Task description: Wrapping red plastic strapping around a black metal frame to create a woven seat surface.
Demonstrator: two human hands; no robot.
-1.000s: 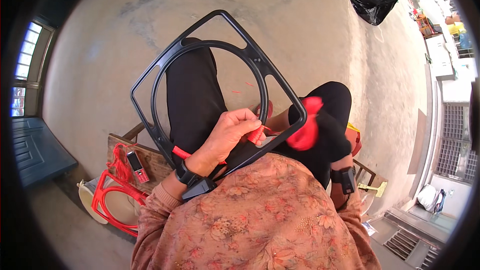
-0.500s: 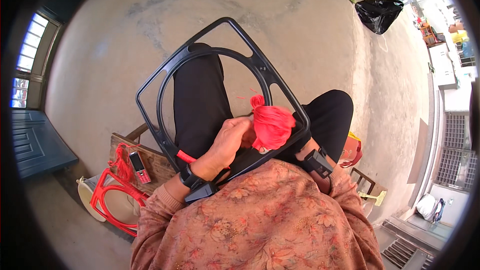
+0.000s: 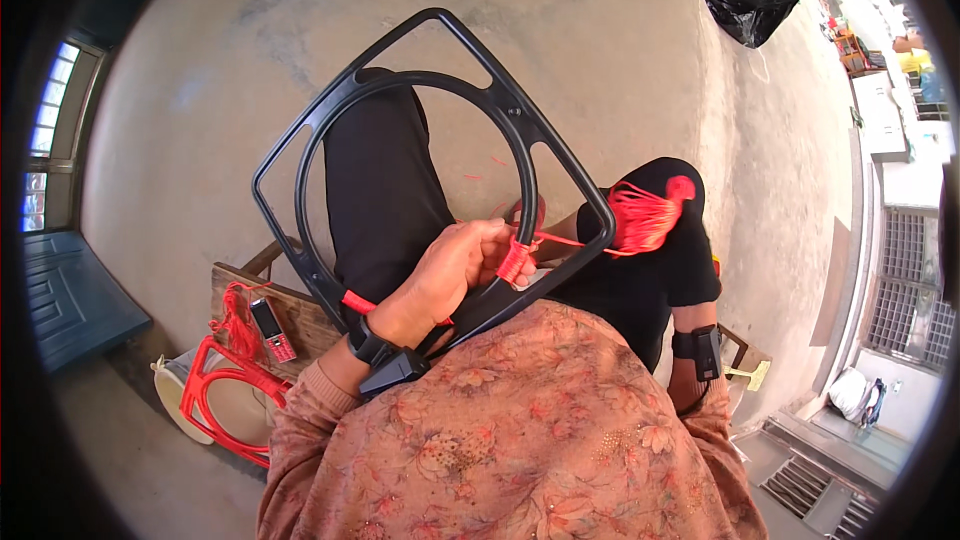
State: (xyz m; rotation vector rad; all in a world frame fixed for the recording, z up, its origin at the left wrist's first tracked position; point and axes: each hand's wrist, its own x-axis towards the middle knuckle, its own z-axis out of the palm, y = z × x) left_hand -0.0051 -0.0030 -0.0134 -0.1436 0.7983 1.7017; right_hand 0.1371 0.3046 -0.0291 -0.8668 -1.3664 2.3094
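Observation:
A black frame (image 3: 545,140) with a round inner ring lies tilted across my lap. My left hand (image 3: 455,265) is closed on that ring at its lower right, where red cord is wound round in tight turns (image 3: 513,262). From these turns a strand runs right, across the frame's outer bar, to a loose bundle of red cord (image 3: 643,218) over my right knee. My right wrist (image 3: 693,318) is beside that knee. Its hand merges with black cloth, and its fingers cannot be made out. More red wrapping (image 3: 357,302) covers the ring's lower left.
To my left, a wooden bench (image 3: 235,285) bears a phone (image 3: 272,330) and tangled red cord (image 3: 238,325). A red frame (image 3: 205,390) leans by a pale bucket (image 3: 172,395). A black plastic bag (image 3: 752,10) lies on the floor at far right.
My right arm has swung out to the right, and the red bundle has gone with it from the ring to over my knee. The wound turns now show. My left hand stays on the ring.

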